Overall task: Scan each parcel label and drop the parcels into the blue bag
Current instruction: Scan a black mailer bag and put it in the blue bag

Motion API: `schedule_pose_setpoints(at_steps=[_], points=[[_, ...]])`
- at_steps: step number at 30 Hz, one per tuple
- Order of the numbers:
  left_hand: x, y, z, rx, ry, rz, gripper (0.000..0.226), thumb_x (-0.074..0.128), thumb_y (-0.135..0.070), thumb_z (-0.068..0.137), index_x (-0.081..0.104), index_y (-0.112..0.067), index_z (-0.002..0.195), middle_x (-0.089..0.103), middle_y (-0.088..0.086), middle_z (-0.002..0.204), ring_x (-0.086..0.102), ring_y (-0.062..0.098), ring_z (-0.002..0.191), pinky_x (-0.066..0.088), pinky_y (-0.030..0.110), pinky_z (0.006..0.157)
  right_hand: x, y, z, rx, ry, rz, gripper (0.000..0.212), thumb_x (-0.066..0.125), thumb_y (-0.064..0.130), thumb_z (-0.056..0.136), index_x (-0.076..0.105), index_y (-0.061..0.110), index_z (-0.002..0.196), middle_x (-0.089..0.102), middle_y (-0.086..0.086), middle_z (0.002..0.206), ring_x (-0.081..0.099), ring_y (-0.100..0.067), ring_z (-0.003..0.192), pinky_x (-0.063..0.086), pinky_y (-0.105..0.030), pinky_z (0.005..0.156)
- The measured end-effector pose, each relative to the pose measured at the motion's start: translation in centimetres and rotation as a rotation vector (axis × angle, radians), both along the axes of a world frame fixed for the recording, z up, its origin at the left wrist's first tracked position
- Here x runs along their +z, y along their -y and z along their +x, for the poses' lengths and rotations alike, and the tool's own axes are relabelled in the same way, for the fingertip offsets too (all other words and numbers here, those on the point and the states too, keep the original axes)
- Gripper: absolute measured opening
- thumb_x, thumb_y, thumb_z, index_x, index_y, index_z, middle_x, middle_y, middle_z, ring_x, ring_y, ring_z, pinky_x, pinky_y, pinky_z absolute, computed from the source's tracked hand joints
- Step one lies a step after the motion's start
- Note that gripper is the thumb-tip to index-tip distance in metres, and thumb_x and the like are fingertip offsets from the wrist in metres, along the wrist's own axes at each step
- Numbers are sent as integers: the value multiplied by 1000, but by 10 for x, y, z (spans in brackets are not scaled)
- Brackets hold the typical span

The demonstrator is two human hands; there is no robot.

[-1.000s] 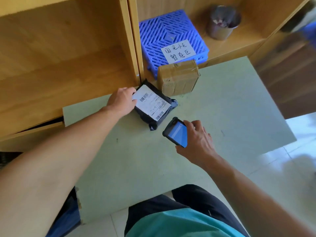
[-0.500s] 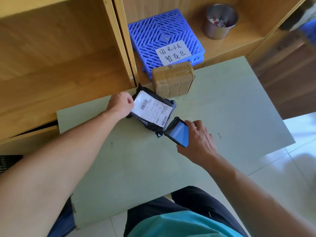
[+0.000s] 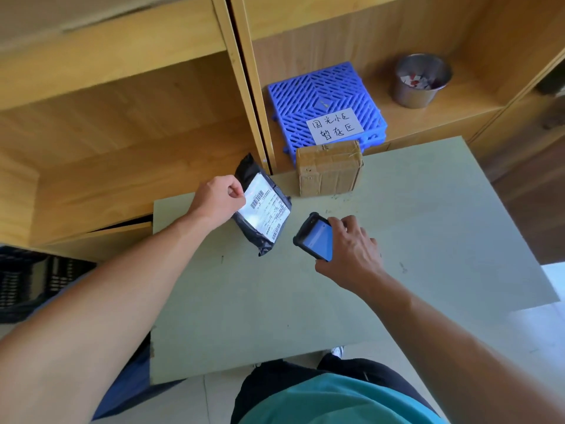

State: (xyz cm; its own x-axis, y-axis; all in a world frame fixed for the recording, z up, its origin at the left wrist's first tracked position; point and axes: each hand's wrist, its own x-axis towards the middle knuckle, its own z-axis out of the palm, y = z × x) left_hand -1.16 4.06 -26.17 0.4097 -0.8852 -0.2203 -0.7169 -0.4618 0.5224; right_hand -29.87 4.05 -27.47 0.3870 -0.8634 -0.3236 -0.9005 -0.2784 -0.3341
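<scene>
My left hand (image 3: 217, 201) grips the left edge of a black poly-bag parcel (image 3: 260, 228) and holds it tilted above the pale green table (image 3: 397, 240), its white barcode label (image 3: 265, 210) facing up. My right hand (image 3: 351, 252) holds a handheld scanner (image 3: 315, 237) with a lit blue screen, just right of the parcel and apart from it. A brown cardboard parcel (image 3: 328, 168) wrapped in tape sits at the table's far edge. Below my left arm a blue edge (image 3: 122, 390) shows at the table's left corner; I cannot tell whether it is the bag.
Wooden shelving (image 3: 122, 133) stands behind the table. In the right bay lie a blue plastic grid mat (image 3: 321, 96) with a handwritten paper sign (image 3: 334, 124) and a metal cup (image 3: 420, 79). A black crate (image 3: 27, 276) sits on the floor at left.
My left hand has lifted the black parcel off the table and tilted it upright. The scanner in my right hand has drawn back slightly from the label.
</scene>
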Motion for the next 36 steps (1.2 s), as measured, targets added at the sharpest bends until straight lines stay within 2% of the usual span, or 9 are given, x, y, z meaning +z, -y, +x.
schedule_pose_setpoints(at_steps=[3,6,11,17,30,36], points=[[7,-15,7,18,6,-23,10,67,-13,81,70,-22,79,70,-7,75,62,9,69,40,19,52,5,-4,5,39,-5,-15,77,74,43,71,40,20,136,40,-3,119,52,-29,103,42,-41,85],[14,-30,15,34,12,-36,10,65,-12,81,71,-21,81,70,-7,76,59,4,67,38,15,51,9,-12,15,65,-1,-25,78,73,43,71,39,19,137,40,-3,119,52,-29,102,42,-41,84],[23,-60,42,67,16,-58,9,66,-14,80,69,-22,79,68,-8,75,60,11,68,40,21,54,14,-37,43,95,9,-46,78,74,44,71,39,20,137,41,-3,118,52,-28,102,39,-39,82],[33,-109,88,99,26,-88,8,67,-15,81,68,-23,80,68,-7,75,62,10,70,42,22,57,20,-72,86,140,9,-63,81,75,44,69,38,22,138,40,-1,118,52,-27,103,36,-37,79],[50,-213,189,209,47,-103,9,70,-15,82,68,-24,80,69,-8,76,64,9,73,40,17,57,33,-140,188,254,78,-116,85,75,45,66,38,25,139,41,0,119,51,-25,105,45,-39,86],[48,-266,222,304,56,-108,5,68,-17,84,68,-22,83,69,-7,80,63,11,76,47,22,63,36,-170,233,323,146,-122,88,76,47,67,36,25,142,41,0,121,52,-25,105,45,-38,82]])
